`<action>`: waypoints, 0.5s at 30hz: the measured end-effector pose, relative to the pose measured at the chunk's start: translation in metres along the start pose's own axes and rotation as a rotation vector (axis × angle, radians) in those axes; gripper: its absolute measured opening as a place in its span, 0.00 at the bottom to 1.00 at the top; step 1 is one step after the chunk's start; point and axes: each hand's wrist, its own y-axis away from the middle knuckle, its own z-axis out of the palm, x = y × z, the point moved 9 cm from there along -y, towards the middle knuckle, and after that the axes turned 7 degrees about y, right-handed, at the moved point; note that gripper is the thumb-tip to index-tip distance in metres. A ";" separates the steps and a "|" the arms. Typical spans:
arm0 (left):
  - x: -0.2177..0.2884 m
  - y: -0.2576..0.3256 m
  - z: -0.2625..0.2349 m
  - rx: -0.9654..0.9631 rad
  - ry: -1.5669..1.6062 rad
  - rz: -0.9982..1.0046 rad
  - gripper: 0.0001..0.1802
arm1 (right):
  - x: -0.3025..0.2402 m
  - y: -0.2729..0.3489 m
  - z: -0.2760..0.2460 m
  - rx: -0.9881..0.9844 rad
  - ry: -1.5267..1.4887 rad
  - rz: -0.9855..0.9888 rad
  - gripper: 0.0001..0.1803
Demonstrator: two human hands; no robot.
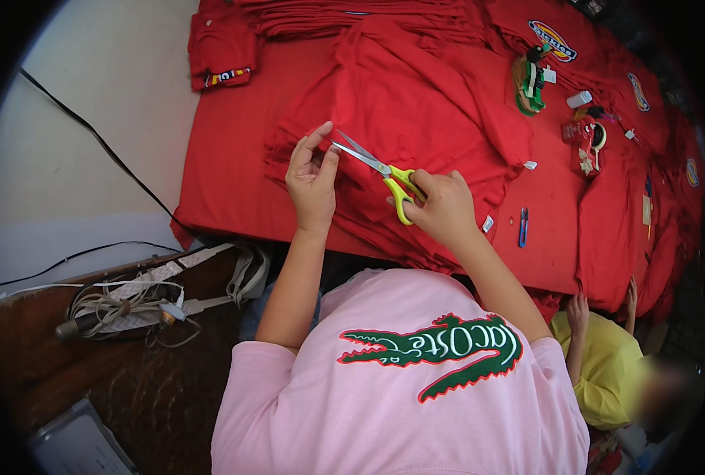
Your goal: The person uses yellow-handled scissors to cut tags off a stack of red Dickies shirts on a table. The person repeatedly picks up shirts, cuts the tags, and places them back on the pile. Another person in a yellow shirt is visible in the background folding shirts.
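Observation:
My right hand (445, 204) grips a pair of scissors (401, 187) by its yellow-green handles. The steel blades are slightly parted and point up and left. At their tips is my left hand (313, 184), its thumb and forefinger apart on either side of the blade ends. No cloth shows in my left hand; a thread there would be too fine to make out. Beneath both hands lies a rumpled red garment (416, 103), on a pile of red cloth. Small white tags stick out at its right edge.
A blue cutter (523, 227) lies right of the pile on the red-covered table (234, 170). Farther right are a green tool (529, 85), a white spool (579, 99) and a red container (583, 141). Coiled cables (123, 305) lie at left. Another person in yellow (602, 360) handles red cloth.

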 end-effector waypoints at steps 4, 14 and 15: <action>0.009 0.001 0.004 0.012 0.068 -0.041 0.31 | -0.007 -0.016 0.004 -0.053 0.056 -0.017 0.22; 0.005 0.004 -0.005 0.034 0.109 -0.054 0.38 | -0.014 -0.024 0.017 -0.003 0.058 -0.079 0.17; 0.007 0.003 -0.004 0.038 0.111 -0.053 0.38 | -0.012 -0.024 0.018 -0.010 0.065 -0.081 0.17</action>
